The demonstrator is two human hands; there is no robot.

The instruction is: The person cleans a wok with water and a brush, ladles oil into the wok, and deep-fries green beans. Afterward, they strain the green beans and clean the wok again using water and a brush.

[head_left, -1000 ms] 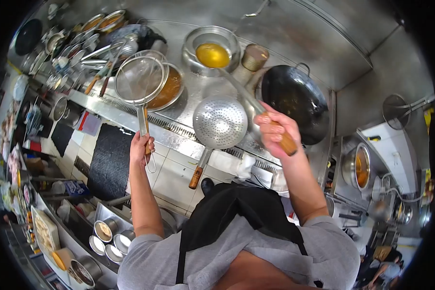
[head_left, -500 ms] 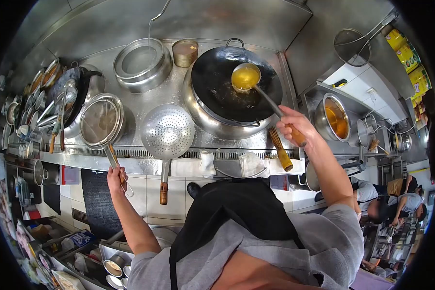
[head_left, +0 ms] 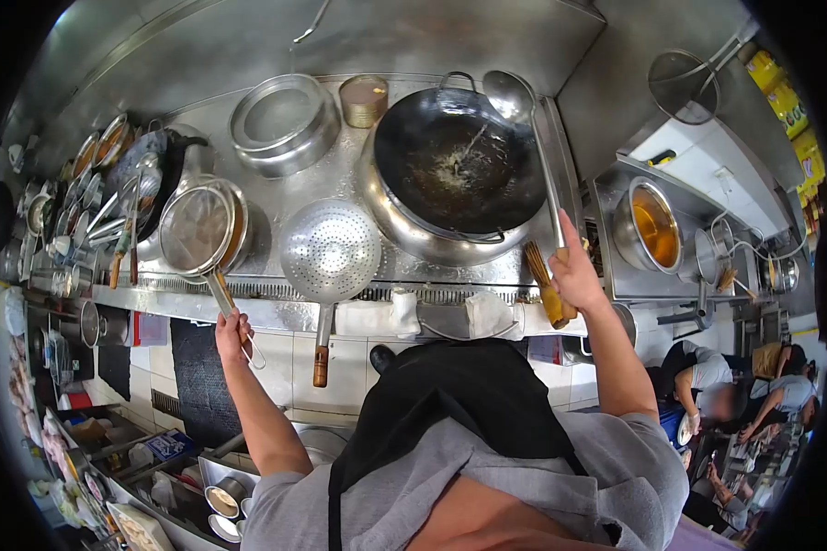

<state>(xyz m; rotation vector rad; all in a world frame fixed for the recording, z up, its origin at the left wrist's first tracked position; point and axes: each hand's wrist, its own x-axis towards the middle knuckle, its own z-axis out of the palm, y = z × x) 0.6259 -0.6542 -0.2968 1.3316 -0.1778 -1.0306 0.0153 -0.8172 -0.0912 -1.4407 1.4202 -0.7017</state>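
Observation:
My right hand (head_left: 574,271) is closed round the handle of a long metal ladle (head_left: 509,95). The ladle's bowl is tipped over the far right rim of a black wok (head_left: 404,156), and a thin stream falls into the splashing liquid inside. My left hand (head_left: 233,336) grips the handle of a round fine-mesh strainer (head_left: 196,230), whose mesh lies over a metal pot (head_left: 241,241). Between the hands, a perforated skimmer (head_left: 331,250) with a wooden handle rests on the stove, its handle jutting past the front edge.
A bamboo brush (head_left: 549,294) and folded white cloths (head_left: 377,318) lie along the front edge. Behind stand a lidded steel pot (head_left: 280,142) and a tin can (head_left: 364,101). A pot of amber liquid (head_left: 655,230) is at right. People (head_left: 703,367) work farther right.
The ladle, full of yellow liquid before, has moved up and right to the wok's rim and tipped. More liquid now splashes in the wok. My left hand stays on the strainer.

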